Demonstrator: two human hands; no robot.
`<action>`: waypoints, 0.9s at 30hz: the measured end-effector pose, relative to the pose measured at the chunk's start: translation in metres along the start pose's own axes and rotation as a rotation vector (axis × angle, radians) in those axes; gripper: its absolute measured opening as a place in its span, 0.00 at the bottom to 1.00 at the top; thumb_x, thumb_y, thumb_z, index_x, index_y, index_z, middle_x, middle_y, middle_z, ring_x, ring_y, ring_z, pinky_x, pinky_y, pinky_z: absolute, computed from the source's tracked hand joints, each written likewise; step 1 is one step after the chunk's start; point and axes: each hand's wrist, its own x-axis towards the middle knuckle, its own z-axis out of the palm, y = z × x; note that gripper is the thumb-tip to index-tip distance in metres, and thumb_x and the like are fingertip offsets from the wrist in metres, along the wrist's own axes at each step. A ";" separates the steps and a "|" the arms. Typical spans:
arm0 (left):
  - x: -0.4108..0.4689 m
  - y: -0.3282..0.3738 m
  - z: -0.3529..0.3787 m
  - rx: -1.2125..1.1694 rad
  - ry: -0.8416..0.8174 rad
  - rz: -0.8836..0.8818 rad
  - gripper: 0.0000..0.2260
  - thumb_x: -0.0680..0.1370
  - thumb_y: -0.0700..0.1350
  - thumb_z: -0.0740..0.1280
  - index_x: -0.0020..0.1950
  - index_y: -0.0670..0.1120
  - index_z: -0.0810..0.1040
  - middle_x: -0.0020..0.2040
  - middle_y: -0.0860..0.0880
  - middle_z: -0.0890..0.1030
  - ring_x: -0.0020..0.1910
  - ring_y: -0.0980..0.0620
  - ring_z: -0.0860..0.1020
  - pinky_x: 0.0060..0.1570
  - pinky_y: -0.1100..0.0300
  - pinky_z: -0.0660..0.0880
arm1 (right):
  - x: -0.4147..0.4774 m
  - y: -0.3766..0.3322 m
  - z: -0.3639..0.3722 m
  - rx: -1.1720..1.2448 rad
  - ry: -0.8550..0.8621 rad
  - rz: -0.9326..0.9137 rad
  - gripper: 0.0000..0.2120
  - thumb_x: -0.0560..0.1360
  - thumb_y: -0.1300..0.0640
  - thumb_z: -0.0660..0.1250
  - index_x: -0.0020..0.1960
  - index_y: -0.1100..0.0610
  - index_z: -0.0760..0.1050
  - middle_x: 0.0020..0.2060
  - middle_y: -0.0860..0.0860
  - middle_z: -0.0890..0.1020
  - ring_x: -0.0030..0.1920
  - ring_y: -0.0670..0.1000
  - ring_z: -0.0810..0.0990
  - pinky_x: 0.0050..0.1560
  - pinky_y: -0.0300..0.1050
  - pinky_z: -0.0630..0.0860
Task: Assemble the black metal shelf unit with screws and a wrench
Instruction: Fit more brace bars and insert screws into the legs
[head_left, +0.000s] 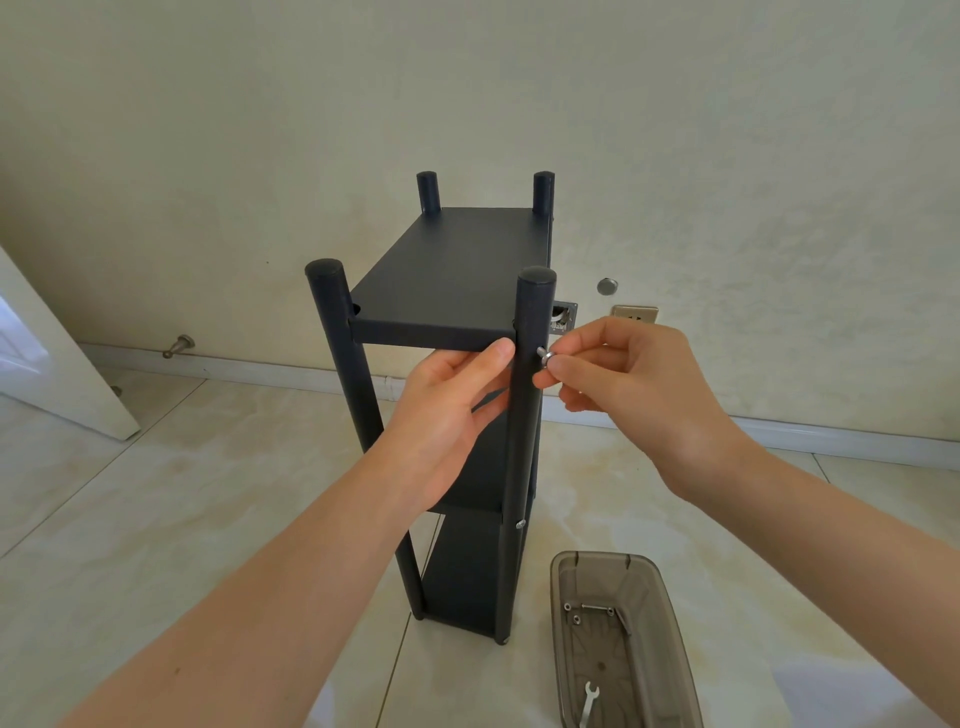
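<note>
The black metal shelf unit (457, 270) stands upright on the tiled floor, with four round posts and three shelf plates. My left hand (447, 410) is below the top shelf, thumb against the near right post (524, 415). My right hand (628, 379) pinches a silver screw (545, 356) whose tip sits in the side of that post just under the top shelf. Another silver screw (520, 524) shows lower on the same post. A small silver wrench (588, 701) lies in the tray at the lower right.
A smoky transparent plastic tray (670, 623) on the floor to the right of the shelf holds a few loose screws (574, 613) and the wrench. A white door (47, 358) stands open at the left. Wall and baseboard run close behind the shelf.
</note>
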 end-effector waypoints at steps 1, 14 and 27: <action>0.000 0.000 0.000 -0.004 0.000 0.002 0.07 0.72 0.51 0.69 0.46 0.52 0.86 0.52 0.48 0.86 0.54 0.51 0.84 0.43 0.66 0.79 | 0.000 0.000 0.000 -0.017 0.010 -0.008 0.05 0.77 0.61 0.70 0.43 0.53 0.78 0.34 0.45 0.86 0.33 0.40 0.81 0.37 0.32 0.78; 0.002 -0.003 0.001 0.020 0.020 0.007 0.09 0.74 0.50 0.68 0.52 0.49 0.81 0.52 0.49 0.86 0.54 0.51 0.84 0.46 0.66 0.80 | 0.003 0.004 -0.004 -0.023 -0.040 0.041 0.03 0.78 0.56 0.69 0.45 0.51 0.79 0.37 0.44 0.86 0.34 0.38 0.79 0.38 0.34 0.75; 0.002 -0.004 0.000 0.001 0.013 0.004 0.09 0.74 0.50 0.69 0.51 0.49 0.83 0.54 0.47 0.85 0.56 0.49 0.83 0.48 0.64 0.80 | 0.005 0.007 0.000 -0.115 0.003 -0.142 0.05 0.77 0.58 0.70 0.43 0.50 0.76 0.35 0.44 0.85 0.36 0.38 0.81 0.38 0.28 0.73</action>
